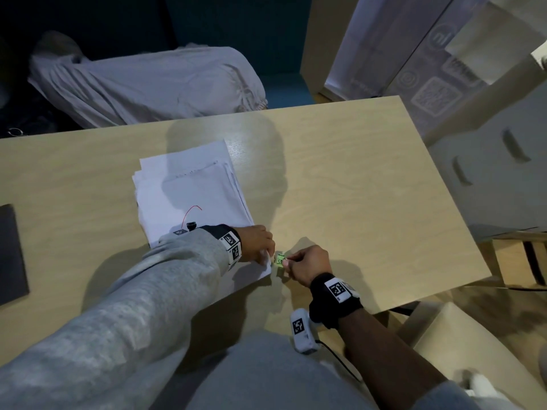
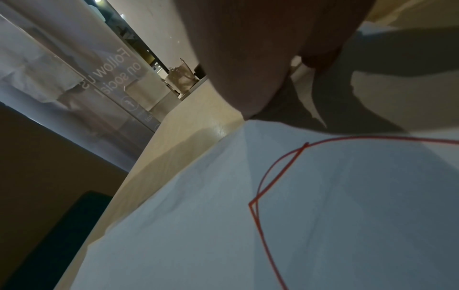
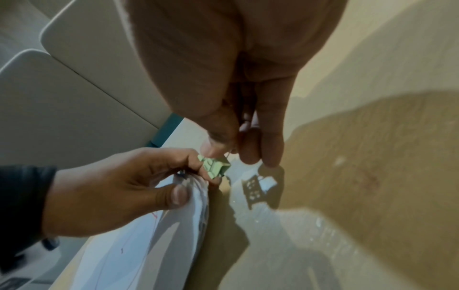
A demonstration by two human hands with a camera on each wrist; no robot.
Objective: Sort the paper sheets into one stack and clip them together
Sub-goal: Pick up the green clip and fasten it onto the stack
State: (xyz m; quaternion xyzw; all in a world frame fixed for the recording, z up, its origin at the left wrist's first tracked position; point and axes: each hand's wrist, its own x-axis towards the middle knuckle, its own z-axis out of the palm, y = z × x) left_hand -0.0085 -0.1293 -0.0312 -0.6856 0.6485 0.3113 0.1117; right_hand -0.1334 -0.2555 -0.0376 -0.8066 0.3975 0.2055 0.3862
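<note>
A stack of white paper sheets (image 1: 192, 187) lies on the wooden table (image 1: 355, 187), its edges loosely aligned. My left hand (image 1: 260, 245) pinches the stack's near right corner (image 3: 196, 198) between thumb and fingers and lifts it slightly. My right hand (image 1: 305, 266) pinches the wire handles of a small green binder clip (image 1: 279, 258), holding it right at that corner. In the right wrist view the green clip (image 3: 214, 166) touches the left fingertips above the fanned sheet edges. The left wrist view shows the top sheet (image 2: 323, 215) with a red pen line on it.
A dark flat object (image 1: 11, 255) lies at the table's left edge. A person in light trousers (image 1: 148, 84) sits beyond the far edge. White chairs (image 1: 488, 161) and a glass panel stand at the right. The table's right half is bare wood.
</note>
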